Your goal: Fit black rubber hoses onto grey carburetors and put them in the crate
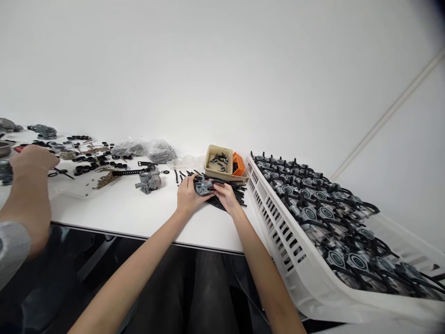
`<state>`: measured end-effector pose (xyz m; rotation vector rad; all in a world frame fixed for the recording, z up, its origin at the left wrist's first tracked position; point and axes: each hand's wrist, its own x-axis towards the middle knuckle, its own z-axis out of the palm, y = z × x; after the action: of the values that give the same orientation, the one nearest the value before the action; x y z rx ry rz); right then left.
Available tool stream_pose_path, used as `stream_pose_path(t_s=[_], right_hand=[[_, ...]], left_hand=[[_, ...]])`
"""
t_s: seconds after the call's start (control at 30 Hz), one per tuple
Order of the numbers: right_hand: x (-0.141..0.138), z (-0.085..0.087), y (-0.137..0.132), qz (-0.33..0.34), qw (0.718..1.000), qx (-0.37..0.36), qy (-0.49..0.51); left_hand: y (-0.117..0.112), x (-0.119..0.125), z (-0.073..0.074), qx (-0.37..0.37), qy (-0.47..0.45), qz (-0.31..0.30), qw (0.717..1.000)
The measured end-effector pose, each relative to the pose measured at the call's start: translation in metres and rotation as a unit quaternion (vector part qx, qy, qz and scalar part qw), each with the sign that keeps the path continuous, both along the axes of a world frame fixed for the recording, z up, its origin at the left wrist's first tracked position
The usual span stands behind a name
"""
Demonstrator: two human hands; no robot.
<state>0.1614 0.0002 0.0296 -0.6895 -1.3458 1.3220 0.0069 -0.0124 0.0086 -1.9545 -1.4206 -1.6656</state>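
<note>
Above the white table, my left hand (pixel 188 195) is closed around a grey metal carburetor (pixel 202 185). My right hand (pixel 225 195) pinches a short black rubber hose (pixel 218 182) at the carburetor's right side; whether the hose is fitted onto it, I cannot tell. Beneath and behind both hands lies a spread of loose black hoses (pixel 239 195). A second carburetor (pixel 150 181) stands on the table to the left of my left hand, beside a black strap (pixel 127 172).
On the right, a white slotted crate (pixel 281 232) holds many carburetors with black hoses. A cream bin (pixel 217 174) and an orange basket (pixel 239 162) stand behind my hands. Leftward are a clear tray (pixel 81 188) of brass parts, bagged parts (pixel 160 150) and a co-worker's arm (pixel 29 195).
</note>
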Motion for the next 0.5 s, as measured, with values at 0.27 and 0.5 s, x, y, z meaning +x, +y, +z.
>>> stream_pose_path(t_s=[0.27, 0.5], right_hand=[[0.0005, -0.0032, 0.0004, -0.016, 1.000, 0.001, 0.000], [-0.0008, -0.0034, 0.0004, -0.020, 0.997, 0.061, -0.045]], left_hand=[[0.0000, -0.0024, -0.0007, 0.008, 0.021, -0.002, 1.000], [0.0039, -0.0023, -0.0049, 0.028, 0.056, -0.011, 0.998]])
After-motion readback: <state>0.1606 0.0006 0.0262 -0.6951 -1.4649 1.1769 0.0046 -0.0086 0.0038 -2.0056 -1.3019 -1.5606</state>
